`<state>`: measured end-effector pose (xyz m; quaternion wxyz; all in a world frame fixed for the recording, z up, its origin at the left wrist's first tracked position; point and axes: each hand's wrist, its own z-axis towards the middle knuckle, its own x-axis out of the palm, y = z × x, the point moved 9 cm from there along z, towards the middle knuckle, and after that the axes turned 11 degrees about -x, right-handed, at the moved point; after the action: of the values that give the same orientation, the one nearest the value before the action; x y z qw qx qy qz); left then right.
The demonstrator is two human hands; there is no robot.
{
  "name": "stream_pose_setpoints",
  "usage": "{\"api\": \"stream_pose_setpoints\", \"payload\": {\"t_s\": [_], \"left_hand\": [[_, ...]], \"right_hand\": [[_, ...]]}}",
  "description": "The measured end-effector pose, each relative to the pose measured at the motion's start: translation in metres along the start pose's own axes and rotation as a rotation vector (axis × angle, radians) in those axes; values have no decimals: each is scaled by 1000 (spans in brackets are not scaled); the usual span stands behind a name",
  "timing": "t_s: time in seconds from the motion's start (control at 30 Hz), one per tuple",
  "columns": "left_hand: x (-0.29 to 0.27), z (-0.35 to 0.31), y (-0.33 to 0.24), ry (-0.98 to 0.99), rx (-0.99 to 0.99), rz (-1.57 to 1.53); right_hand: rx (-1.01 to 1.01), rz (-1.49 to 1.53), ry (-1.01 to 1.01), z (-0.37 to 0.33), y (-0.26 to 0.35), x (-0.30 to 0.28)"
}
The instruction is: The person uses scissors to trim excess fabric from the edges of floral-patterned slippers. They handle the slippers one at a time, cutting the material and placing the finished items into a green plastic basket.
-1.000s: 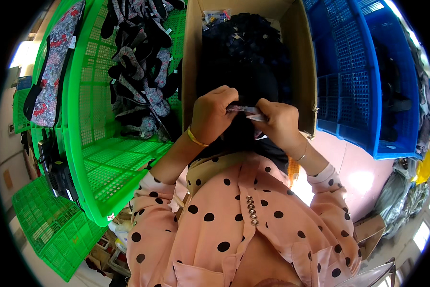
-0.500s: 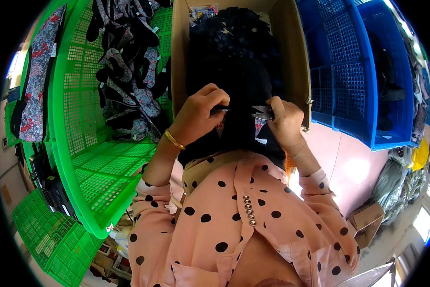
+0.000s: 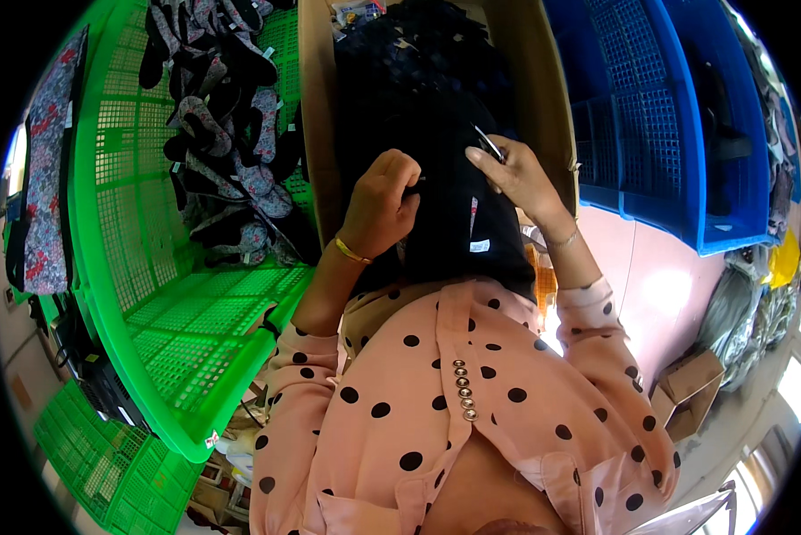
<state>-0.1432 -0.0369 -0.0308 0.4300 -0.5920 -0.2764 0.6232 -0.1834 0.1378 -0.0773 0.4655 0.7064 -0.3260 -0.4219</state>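
I see the right hand gripping slim metal snips above white-labelled black fabric; the left hand is curled, whether around anything I can't tell; best keep the blade tip clear of that fabric.

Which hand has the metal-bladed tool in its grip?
The right hand: a slim silvery blade juts upward from it. The left hand, nearer the green crate of floral strips, shows no blade.

metal snips tilt up-left; black cloth below shows floral sliver, 1 white tag.
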Motion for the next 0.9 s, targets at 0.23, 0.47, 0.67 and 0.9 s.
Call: {"api": "stream_pose_setpoints", "payload": {"t_s": [0.23,0.47,0.67,0.9], "left_hand": [[-12,10,-41,-51,139,119],[15,25,-32,-3,183,193],[20,39,-18,121,41,67],[26,43,-18,181,-17,1]], "right_hand": [[-22,98,-61,5,-16,2],[-211,-186,-254,-22,7,-28],[-327,-641,-115,-56,23,-20],[-369,-724,-130,-50,25,-7]]}}
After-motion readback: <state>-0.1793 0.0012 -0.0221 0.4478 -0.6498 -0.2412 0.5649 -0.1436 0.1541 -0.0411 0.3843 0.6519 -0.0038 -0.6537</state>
